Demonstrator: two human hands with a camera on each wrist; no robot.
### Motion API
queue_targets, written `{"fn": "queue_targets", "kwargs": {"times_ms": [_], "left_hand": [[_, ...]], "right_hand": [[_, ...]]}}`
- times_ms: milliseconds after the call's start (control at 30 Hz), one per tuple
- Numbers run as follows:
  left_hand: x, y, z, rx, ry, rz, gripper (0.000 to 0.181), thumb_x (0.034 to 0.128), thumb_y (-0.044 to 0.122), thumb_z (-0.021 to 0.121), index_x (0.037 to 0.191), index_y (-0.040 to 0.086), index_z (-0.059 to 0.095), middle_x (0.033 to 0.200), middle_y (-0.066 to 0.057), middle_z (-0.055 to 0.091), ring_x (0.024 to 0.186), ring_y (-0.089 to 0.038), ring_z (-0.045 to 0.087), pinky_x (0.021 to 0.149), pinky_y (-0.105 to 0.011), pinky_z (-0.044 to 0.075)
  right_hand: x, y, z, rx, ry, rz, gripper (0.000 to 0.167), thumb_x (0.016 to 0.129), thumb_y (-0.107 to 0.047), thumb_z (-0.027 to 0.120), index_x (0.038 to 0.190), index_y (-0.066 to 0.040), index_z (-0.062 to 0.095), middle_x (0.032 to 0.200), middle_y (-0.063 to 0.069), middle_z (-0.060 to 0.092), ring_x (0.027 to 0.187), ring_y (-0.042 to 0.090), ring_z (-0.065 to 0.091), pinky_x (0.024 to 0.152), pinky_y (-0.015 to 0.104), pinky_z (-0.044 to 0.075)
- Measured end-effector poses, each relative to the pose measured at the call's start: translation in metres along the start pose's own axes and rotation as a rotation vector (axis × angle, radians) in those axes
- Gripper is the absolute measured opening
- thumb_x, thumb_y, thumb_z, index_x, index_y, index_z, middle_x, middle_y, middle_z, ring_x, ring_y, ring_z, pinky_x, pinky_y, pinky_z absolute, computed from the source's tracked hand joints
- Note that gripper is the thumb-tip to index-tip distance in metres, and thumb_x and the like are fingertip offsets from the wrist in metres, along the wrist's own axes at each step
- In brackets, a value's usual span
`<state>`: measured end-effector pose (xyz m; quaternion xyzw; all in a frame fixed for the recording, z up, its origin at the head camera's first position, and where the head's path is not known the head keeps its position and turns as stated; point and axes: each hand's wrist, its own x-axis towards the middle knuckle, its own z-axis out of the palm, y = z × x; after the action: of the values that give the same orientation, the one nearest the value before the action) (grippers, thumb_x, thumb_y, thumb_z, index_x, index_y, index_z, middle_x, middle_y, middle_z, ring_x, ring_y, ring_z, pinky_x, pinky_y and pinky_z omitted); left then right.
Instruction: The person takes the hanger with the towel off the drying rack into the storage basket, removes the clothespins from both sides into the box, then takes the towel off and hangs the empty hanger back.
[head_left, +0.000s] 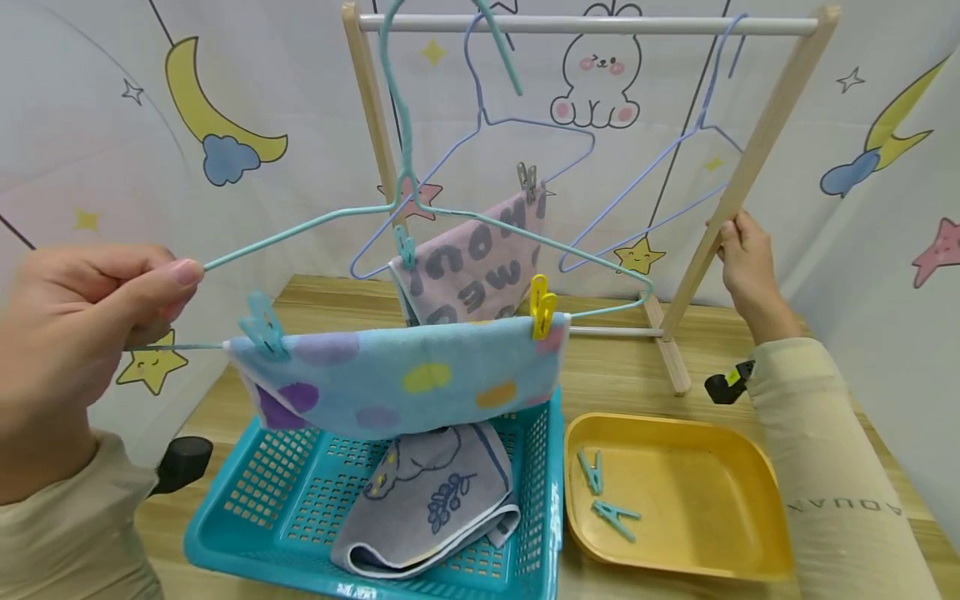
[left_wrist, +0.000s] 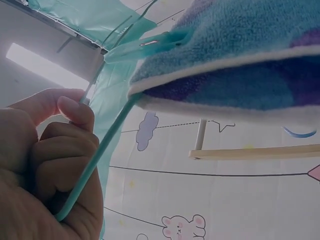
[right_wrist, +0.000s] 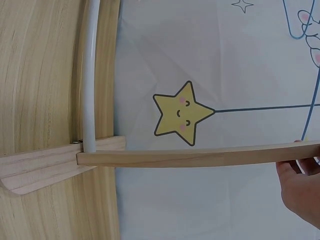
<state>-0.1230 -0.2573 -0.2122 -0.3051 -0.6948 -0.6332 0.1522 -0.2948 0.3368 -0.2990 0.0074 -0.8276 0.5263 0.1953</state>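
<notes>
My left hand pinches the left end of a teal hanger, thumb on top. Over its lower bar hangs a blue spotted towel, fastened by a teal clothespin and a yellow clothespin. The hanger's hook stands above, in front of the rack's rod. On the right, my right hand grips the rack's wooden post; the right wrist view shows its fingers at that post. Behind, a pink lettered towel is clipped to a purple hanger on the rod.
A second purple hanger hangs bare from the rod. Below stands a teal basket holding a grey towel. Beside it, a yellow tray contains teal clothespins. A patterned curtain backs the table.
</notes>
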Motion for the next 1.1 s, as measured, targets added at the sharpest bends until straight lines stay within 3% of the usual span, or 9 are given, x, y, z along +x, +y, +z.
{"fn": "queue_targets", "kwargs": {"times_ms": [200,433,667,767,967,1100], "left_hand": [[-0.004,-0.001,0.004,0.003,0.001,-0.056,0.028,0.0954,-0.019,0.046,0.074,-0.009,0.06,0.059,-0.003,0.036,0.048,-0.013,0.025,0.039,-0.028,0.01],[-0.006,-0.006,0.009,-0.02,-0.066,-0.056,0.031,0.0952,-0.02,0.044,0.072,-0.006,0.059,0.059,-0.002,0.03,0.047,-0.013,0.02,0.04,-0.028,0.01],[-0.006,-0.013,0.013,-0.015,-0.112,-0.042,0.034,0.0959,-0.019,0.042,0.071,-0.002,0.058,0.06,-0.002,0.027,0.047,-0.013,0.02,0.041,-0.028,0.011],[-0.008,-0.018,0.013,-0.042,-0.125,-0.034,0.036,0.0955,-0.02,0.042,0.068,-0.001,0.055,0.06,-0.003,0.025,0.048,-0.013,0.018,0.042,-0.027,0.01],[-0.008,-0.021,0.015,0.001,-0.138,-0.062,0.035,0.0968,-0.017,0.042,0.07,0.001,0.056,0.059,-0.002,0.025,0.048,-0.014,0.019,0.042,-0.029,0.012],[-0.008,-0.024,0.015,0.019,-0.153,-0.087,0.035,0.0982,-0.015,0.043,0.07,0.002,0.056,0.059,-0.001,0.025,0.048,-0.014,0.019,0.042,-0.031,0.013]], "right_hand": [[0.0,-0.001,-0.001,-0.018,-0.001,0.003,0.041,0.109,-0.026,0.028,0.133,0.001,0.048,0.13,0.013,0.048,0.124,0.023,0.048,0.107,0.032,0.038],[0.0,-0.002,-0.002,-0.02,0.023,-0.004,0.038,0.11,-0.025,0.031,0.13,0.001,0.05,0.119,0.004,0.052,0.11,0.012,0.049,0.1,0.028,0.042],[0.0,-0.003,-0.003,-0.015,-0.009,0.01,0.042,0.11,-0.025,0.029,0.133,0.004,0.047,0.126,0.011,0.049,0.118,0.018,0.049,0.106,0.034,0.04],[0.0,-0.004,-0.002,-0.005,-0.028,0.021,0.039,0.11,-0.025,0.028,0.131,0.0,0.049,0.127,0.01,0.048,0.122,0.021,0.048,0.108,0.034,0.038],[-0.001,-0.004,-0.003,0.048,-0.051,0.008,0.032,0.109,-0.023,0.03,0.125,-0.007,0.052,0.12,0.003,0.048,0.117,0.018,0.046,0.109,0.036,0.037],[-0.001,-0.005,-0.005,0.084,-0.057,0.006,0.037,0.109,-0.022,0.032,0.131,0.002,0.049,0.124,0.009,0.05,0.123,0.021,0.047,0.109,0.033,0.036]]}}
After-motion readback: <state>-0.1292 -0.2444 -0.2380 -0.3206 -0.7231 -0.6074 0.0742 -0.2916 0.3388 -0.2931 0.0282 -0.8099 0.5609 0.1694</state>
